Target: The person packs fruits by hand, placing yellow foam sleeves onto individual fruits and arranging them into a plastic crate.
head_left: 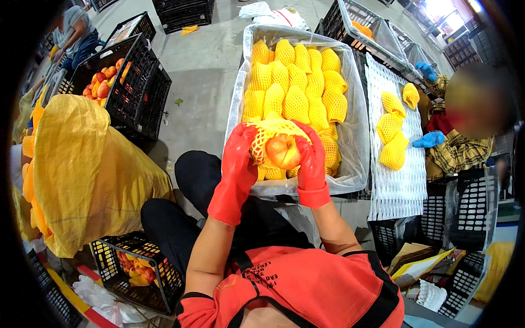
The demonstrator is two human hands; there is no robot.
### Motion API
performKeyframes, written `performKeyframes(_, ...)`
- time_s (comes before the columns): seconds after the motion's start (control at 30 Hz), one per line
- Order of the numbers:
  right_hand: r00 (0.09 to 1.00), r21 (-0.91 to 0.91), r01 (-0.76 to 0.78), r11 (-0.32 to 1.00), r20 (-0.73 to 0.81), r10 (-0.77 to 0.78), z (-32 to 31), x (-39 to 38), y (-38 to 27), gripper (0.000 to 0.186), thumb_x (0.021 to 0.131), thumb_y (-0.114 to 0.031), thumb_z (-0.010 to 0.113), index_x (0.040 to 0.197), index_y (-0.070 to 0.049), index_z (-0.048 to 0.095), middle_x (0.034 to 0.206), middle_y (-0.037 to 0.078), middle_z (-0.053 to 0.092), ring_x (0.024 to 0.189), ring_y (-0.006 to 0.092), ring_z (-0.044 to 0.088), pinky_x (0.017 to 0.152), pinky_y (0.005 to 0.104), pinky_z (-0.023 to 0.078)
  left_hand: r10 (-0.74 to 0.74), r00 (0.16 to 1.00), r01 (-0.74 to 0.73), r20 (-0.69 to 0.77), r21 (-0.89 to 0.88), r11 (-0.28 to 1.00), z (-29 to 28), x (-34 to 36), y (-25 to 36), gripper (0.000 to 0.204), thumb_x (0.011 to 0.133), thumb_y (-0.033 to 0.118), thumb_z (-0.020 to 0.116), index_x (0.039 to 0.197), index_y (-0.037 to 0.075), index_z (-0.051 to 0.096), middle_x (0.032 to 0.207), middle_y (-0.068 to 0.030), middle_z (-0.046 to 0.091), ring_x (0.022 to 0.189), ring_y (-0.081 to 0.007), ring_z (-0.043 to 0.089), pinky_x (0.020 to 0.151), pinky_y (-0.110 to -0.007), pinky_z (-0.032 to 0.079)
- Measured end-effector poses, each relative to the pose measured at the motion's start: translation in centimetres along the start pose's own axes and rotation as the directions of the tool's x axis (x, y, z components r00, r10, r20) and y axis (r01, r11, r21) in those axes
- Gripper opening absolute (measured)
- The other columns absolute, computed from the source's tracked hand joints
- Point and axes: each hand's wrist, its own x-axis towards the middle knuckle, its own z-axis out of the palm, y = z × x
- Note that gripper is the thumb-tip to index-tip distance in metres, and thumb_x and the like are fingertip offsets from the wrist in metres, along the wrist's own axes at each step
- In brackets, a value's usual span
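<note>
Red shirt (322, 279) comes nearest, on this side of the plastic-lined crate (355, 158). Above that crate's near part, a red-and-yellow fruit (283, 151) sits partly inside a yellow foam net (263, 133); the gloved left hand (236, 164) has fingers curled onto the net, the gloved right hand (313, 161) holds the fruit's opposite side. Yellow-netted pieces (296, 101) lie in rows inside the crate. Right of it lies a white foam sheet (396, 188); left and farther, a black crate (150, 82) of bare fruit.

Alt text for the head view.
Red-gloved left hand and right hand hold a fruit partly inside a yellow net, over a lined crate of yellow nets; at right, more nets lie on white sheeting near another person's blue gloves.
</note>
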Motion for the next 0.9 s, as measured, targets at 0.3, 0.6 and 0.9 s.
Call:
performKeyframes(0.3, 0.972, -0.497, 0.222, 0.839, 0.176, -0.153, -0.3, -0.9, 3.1, 0.043, 0.082, -0.023, 0.071, 0.118, -0.007, 0.056, 0.115, 0.007, 0.058, 0.107, 0.0238, 0.056, 0.095, 0.0367, 0.046, -0.246, 0.969, 0.24, 0.016, -0.288, 0.927, 0.6, 0.1, 1.0, 0.03, 0.095, 0.023, 0.059, 0.116, 0.002, 0.055, 0.108, -0.0101, 0.066, 0.095, -0.0193, 0.067, 0.082, -0.032, 0.056)
performKeyframes(0.6, 0.986, -0.051, -0.074, 0.996, 0.148, 0.08, -1.5, -2.4, 6.4, 0.061, 0.086, -0.023, 0.07, 0.138, -0.01, 0.042, 0.137, 0.009, 0.051, 0.127, 0.021, 0.047, 0.107, 0.038, 0.039, -0.253, 0.965, 0.259, 0.064, -0.322, 0.911, 0.7, -0.6, 1.0, 0.033, 0.094, 0.024, 0.06, 0.118, 0.002, 0.055, 0.111, -0.0107, 0.065, 0.098, -0.0199, 0.067, 0.084, -0.033, 0.055)
performKeyframes(0.9, 0.981, -0.125, -0.095, 0.988, 0.158, 0.115, 0.4, -3.3, 3.0, 0.064, 0.08, -0.028, 0.075, 0.136, -0.013, 0.045, 0.135, 0.009, 0.052, 0.127, 0.0246, 0.047, 0.109, 0.0396, 0.035, -0.215, 0.972, 0.233, 0.091, -0.319, 0.919, 1.5, -1.4, 1.9, 0.035, 0.092, 0.016, 0.066, 0.122, 0.005, 0.055, 0.111, -0.0092, 0.062, 0.095, -0.0179, 0.065, 0.083, -0.031, 0.054)
